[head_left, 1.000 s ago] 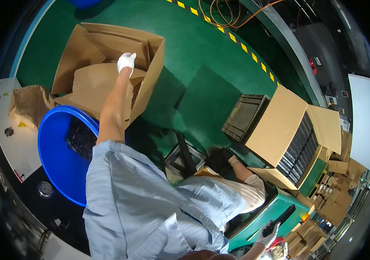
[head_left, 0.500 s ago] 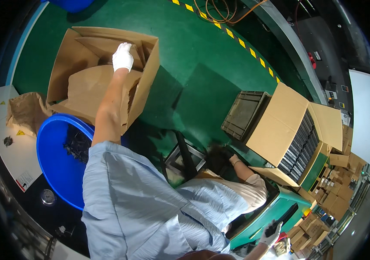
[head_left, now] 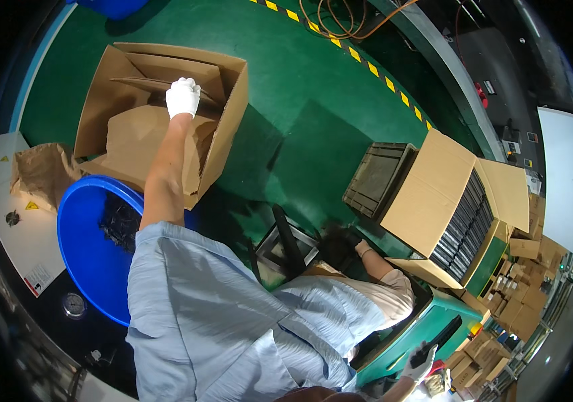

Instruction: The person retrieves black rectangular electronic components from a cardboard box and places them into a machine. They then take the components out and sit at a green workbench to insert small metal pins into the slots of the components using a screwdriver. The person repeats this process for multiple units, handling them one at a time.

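Observation:
My left hand [head_left: 183, 98], in a white glove, reaches into a large open cardboard box [head_left: 233, 107] on the floor. Its fingers are closed on the edge of a brown cardboard sheet [head_left: 135, 83], tilted inside the box. Another torn-edged cardboard piece [head_left: 129, 137] lies nearer, beneath my forearm. At the lower right, my right hand [head_left: 420, 362], also white-gloved with dark marks on it, grips a long black strip-shaped part [head_left: 448, 329]. That part slants up and to the right; its exact kind cannot be made out.
A blue tub [head_left: 92, 268] with black scraps stands left of my sleeve, beside a brown paper bag [head_left: 41, 174]. To the right are a grey crate [head_left: 380, 177] and an open carton [head_left: 427, 191] packed with black parts. A green cabinet [head_left: 393, 348] stands below it.
My left hand has come slightly nearer and left, tilting the cardboard sheet away from the box's far side. My right hand with the black part has barely moved.

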A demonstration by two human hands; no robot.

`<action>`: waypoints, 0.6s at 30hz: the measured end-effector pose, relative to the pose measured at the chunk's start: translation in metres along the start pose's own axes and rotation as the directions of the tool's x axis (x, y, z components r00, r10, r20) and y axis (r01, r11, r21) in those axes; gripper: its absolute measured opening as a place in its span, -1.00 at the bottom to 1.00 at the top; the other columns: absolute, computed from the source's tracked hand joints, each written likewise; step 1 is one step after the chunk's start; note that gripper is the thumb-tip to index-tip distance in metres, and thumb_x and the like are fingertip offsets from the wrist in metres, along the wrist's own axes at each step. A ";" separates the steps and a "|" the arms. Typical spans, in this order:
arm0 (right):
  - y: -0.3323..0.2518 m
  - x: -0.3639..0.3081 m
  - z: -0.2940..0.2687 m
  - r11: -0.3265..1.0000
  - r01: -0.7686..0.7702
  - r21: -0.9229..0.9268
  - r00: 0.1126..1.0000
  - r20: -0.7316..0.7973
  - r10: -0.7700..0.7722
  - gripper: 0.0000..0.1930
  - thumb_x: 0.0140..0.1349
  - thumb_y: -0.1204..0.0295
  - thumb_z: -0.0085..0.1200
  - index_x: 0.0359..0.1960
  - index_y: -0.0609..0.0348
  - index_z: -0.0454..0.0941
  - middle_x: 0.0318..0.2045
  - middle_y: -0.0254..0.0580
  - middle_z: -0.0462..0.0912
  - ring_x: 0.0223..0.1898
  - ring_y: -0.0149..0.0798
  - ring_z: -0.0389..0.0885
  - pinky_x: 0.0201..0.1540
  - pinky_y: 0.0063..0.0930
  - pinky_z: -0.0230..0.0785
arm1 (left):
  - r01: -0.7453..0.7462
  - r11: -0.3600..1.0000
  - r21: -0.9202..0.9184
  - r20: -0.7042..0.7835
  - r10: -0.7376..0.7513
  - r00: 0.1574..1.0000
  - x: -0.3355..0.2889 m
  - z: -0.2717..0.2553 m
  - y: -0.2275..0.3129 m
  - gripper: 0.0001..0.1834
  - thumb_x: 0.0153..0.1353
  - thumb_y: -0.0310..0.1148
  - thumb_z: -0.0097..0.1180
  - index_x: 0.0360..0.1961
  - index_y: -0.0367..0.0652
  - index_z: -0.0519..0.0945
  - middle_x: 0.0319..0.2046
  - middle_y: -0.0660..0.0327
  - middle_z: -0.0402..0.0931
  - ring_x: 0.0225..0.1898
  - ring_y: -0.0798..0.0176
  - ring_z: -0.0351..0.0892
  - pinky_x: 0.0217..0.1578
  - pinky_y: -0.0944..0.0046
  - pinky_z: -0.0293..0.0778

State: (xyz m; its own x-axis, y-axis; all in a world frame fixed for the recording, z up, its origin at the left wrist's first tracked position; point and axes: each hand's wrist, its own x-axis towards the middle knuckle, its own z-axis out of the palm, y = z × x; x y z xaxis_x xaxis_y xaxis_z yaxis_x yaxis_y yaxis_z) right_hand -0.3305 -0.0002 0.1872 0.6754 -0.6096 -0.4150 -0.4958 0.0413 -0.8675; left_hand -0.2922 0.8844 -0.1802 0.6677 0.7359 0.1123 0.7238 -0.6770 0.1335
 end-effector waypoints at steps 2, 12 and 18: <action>0.001 0.000 -0.004 1.000 -0.001 -0.003 1.000 -0.001 0.001 -0.65 0.36 0.12 0.22 -0.12 0.15 0.53 -0.31 -0.24 0.65 -0.56 -0.50 0.44 -0.58 -0.69 0.23 | 0.005 1.000 0.013 0.017 -0.005 1.000 0.003 0.000 0.001 -0.87 0.24 -0.28 0.14 -0.31 -0.08 0.61 -0.26 0.07 0.62 -0.13 -0.06 0.63 -0.10 -0.05 0.54; 0.000 -0.009 -0.004 1.000 -0.005 -0.022 1.000 -0.022 0.005 -0.65 0.33 0.08 0.25 -0.15 0.10 0.55 -0.34 -0.34 0.64 -0.54 -0.54 0.40 -0.54 -0.68 0.17 | 0.192 0.981 -0.034 0.081 -0.188 0.979 0.000 0.021 -0.001 -0.65 0.36 -0.42 -0.15 0.16 0.01 0.37 0.02 -0.04 0.57 -0.03 -0.18 0.64 -0.02 -0.09 0.54; -0.003 -0.008 -0.001 0.999 0.028 -0.028 0.998 -0.055 -0.029 -0.67 0.32 0.08 0.25 -0.15 0.07 0.57 -0.34 -0.38 0.62 -0.52 -0.55 0.39 -0.52 -0.68 0.15 | 0.127 0.964 0.235 0.275 -0.191 0.942 -0.005 0.032 -0.021 -0.72 0.36 -0.41 -0.09 -0.10 0.02 0.68 0.01 0.06 0.58 -0.05 -0.01 0.67 -0.10 0.02 0.59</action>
State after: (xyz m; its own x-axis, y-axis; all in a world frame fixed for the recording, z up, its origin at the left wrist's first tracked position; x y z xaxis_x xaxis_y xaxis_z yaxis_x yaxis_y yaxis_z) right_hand -0.3349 0.0036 0.1928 0.6585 -0.6531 -0.3739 -0.4922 0.0021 -0.8705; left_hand -0.3046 0.8946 -0.2148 0.5385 0.8209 -0.1903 0.8234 -0.5606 -0.0881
